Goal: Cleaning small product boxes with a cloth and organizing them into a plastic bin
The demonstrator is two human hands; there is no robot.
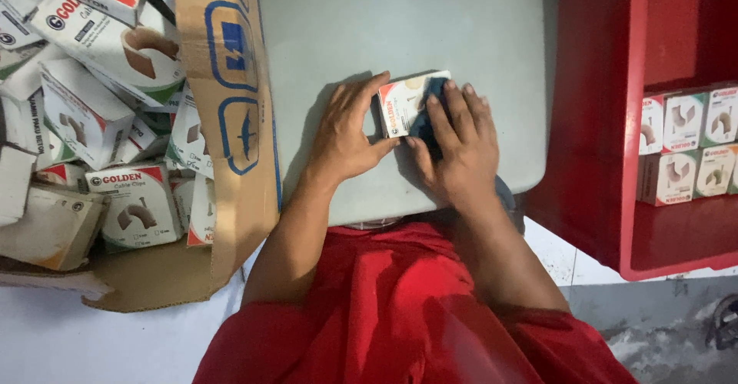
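A grey board [346,38] lies across the person's red-clad lap, over a pale floor. At its centre sits a small white box [400,106] with a red corner and a blue cloth [427,111] on it. The left hand [347,134] pinches the box's left end; the right hand [459,149] lies spread, pressing the cloth. At nine o'clock a carton [231,84] of boxes abuts the board; at three, a red shelf [592,123]. Bare board lies toward twelve.

A flat grey board [346,23] is bearing one small white-and-red cardboard box [401,106] with a dark blue cloth [427,115] lying against its right side.
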